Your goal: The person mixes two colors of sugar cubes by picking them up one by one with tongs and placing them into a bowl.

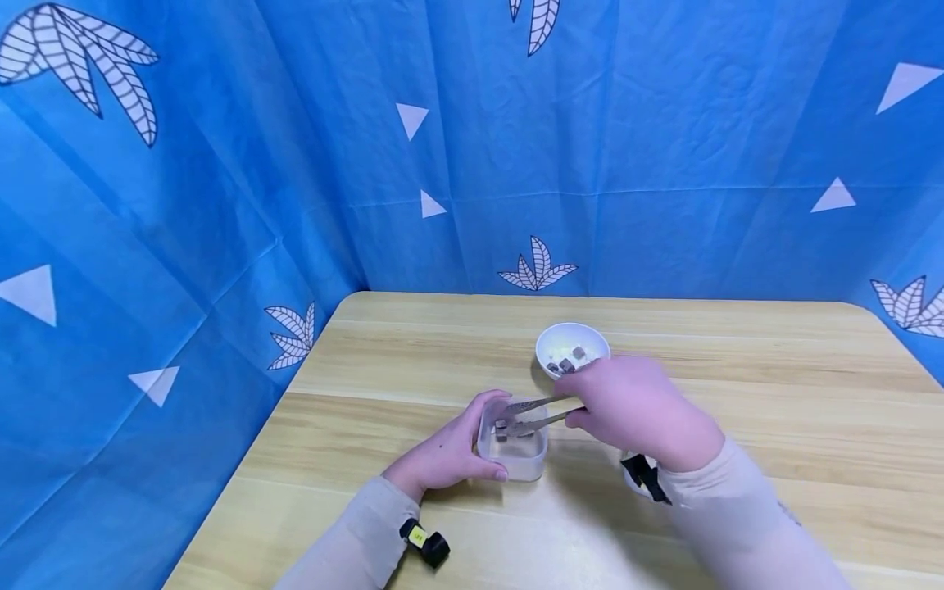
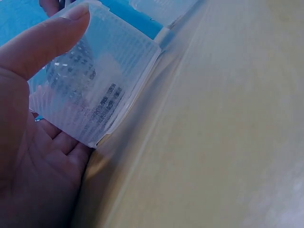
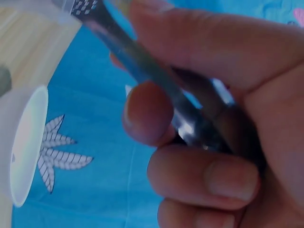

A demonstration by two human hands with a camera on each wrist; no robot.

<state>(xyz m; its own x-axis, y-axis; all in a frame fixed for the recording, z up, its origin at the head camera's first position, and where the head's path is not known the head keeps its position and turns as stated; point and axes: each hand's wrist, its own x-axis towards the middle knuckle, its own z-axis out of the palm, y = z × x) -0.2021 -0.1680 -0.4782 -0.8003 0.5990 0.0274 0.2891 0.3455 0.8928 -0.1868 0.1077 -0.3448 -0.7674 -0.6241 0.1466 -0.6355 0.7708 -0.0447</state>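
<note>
A small translucent plastic box (image 1: 525, 467) with several dark cubes (image 1: 501, 433) inside stands on the table. My left hand (image 1: 468, 447) holds it from the left, thumb along the near side and fingers round the far side. In the left wrist view the thumb presses near the rim of the ribbed box (image 2: 118, 52). My right hand (image 1: 637, 410) grips metal tongs (image 1: 546, 422), their two arms spread and their tips inside the box. In the right wrist view, fingers curl round the shiny tongs (image 3: 137, 61); their tips are cut off there.
Behind the box stands a white bowl (image 1: 560, 332) with several dark cubes in it, partly covered by my right hand. A white object (image 1: 636, 485) shows partly under my right wrist. Blue patterned cloth (image 1: 472, 147) hangs behind and left of the wooden table (image 1: 413, 344).
</note>
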